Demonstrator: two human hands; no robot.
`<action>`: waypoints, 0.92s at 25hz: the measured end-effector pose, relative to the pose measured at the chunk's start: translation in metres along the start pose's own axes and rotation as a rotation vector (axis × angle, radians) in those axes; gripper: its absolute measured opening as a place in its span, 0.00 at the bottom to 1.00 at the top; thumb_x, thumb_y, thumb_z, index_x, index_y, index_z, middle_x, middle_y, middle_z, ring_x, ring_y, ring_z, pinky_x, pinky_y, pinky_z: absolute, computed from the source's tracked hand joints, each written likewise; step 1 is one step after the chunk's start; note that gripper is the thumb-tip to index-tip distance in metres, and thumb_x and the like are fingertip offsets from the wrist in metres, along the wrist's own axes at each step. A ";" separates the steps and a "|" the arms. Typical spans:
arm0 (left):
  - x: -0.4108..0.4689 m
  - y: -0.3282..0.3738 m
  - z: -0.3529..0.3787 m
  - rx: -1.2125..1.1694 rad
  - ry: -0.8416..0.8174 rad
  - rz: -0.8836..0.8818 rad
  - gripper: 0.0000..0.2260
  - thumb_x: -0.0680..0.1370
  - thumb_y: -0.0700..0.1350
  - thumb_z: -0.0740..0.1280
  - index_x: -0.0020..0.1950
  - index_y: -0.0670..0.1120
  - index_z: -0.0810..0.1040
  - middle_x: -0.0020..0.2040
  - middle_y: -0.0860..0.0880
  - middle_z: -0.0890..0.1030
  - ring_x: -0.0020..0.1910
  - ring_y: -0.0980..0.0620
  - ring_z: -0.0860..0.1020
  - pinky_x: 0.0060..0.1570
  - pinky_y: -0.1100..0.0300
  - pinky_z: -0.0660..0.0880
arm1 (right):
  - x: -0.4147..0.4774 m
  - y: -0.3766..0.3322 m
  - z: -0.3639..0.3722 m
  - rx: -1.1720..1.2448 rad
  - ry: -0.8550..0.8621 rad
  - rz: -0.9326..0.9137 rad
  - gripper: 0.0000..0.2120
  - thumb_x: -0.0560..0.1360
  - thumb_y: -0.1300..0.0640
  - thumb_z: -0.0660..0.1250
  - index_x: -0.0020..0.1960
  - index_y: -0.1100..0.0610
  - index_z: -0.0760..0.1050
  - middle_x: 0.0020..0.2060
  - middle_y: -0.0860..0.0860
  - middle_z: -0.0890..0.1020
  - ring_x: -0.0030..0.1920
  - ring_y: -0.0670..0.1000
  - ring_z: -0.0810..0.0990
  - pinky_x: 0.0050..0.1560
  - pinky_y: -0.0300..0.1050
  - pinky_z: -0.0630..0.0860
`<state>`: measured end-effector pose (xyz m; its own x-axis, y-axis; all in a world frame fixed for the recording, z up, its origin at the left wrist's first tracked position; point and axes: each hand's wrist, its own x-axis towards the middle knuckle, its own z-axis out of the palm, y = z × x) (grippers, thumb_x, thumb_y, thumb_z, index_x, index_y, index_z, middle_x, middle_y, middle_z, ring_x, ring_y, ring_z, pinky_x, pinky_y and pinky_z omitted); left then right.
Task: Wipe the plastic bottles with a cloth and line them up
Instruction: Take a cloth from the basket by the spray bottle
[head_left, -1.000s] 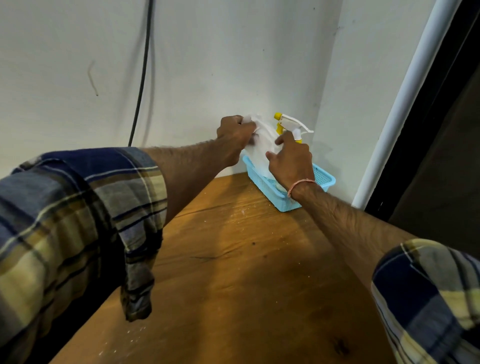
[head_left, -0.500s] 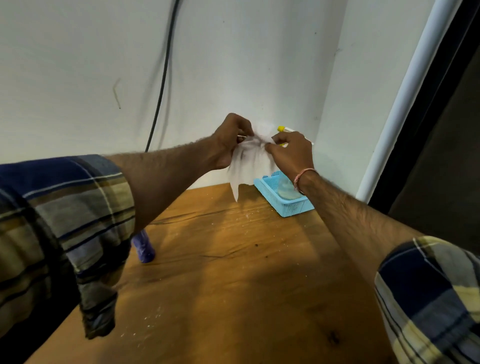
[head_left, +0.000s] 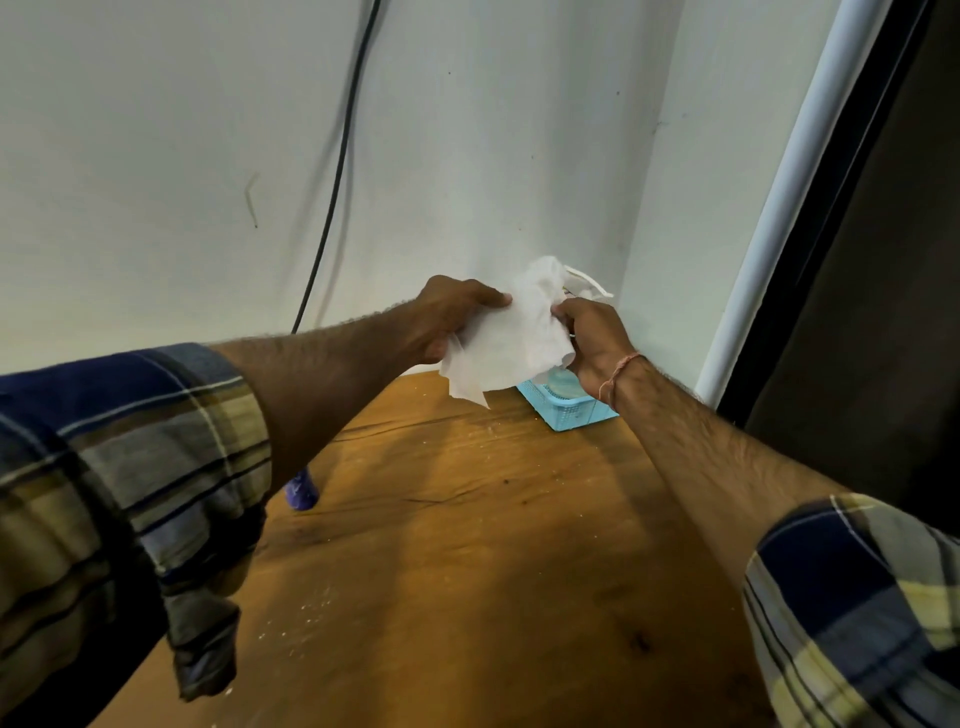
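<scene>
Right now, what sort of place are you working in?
Probably a plain utility or storage corner: a dusty wooden tabletop set against bare white walls, a loose black cable, a small blue plastic basket.

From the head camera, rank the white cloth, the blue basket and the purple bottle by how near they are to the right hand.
1. White cloth: pinched by the right hand, on its left.
2. Blue basket: just below the hand, in the corner.
3. Purple bottle: far left, half hidden behind the left forearm.
</scene>
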<state>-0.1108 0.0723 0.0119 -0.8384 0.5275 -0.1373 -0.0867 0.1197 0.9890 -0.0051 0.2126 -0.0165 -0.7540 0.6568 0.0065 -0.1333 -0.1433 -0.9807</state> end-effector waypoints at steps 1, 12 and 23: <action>-0.001 -0.001 -0.002 -0.011 0.029 0.000 0.15 0.72 0.42 0.78 0.56 0.38 0.83 0.48 0.42 0.86 0.42 0.45 0.85 0.35 0.55 0.82 | 0.002 0.002 -0.001 0.024 0.004 0.011 0.11 0.76 0.65 0.62 0.56 0.59 0.78 0.38 0.53 0.81 0.35 0.52 0.79 0.31 0.42 0.73; -0.005 -0.014 -0.013 -0.102 0.004 0.003 0.15 0.72 0.40 0.78 0.57 0.39 0.84 0.53 0.40 0.87 0.51 0.40 0.86 0.50 0.44 0.84 | 0.001 -0.003 0.004 0.305 -0.243 0.179 0.21 0.75 0.61 0.60 0.67 0.59 0.76 0.59 0.58 0.83 0.57 0.61 0.81 0.58 0.54 0.79; -0.022 -0.005 -0.014 0.009 -0.092 0.096 0.05 0.73 0.39 0.77 0.47 0.42 0.84 0.44 0.43 0.86 0.39 0.47 0.85 0.36 0.55 0.83 | -0.003 0.003 -0.004 0.320 -0.495 0.189 0.17 0.74 0.71 0.66 0.60 0.61 0.77 0.60 0.62 0.81 0.63 0.63 0.79 0.67 0.63 0.73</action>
<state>-0.0997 0.0482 0.0108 -0.7896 0.6118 -0.0468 -0.0031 0.0722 0.9974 -0.0010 0.2133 -0.0200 -0.9822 0.1876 0.0034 -0.0964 -0.4892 -0.8668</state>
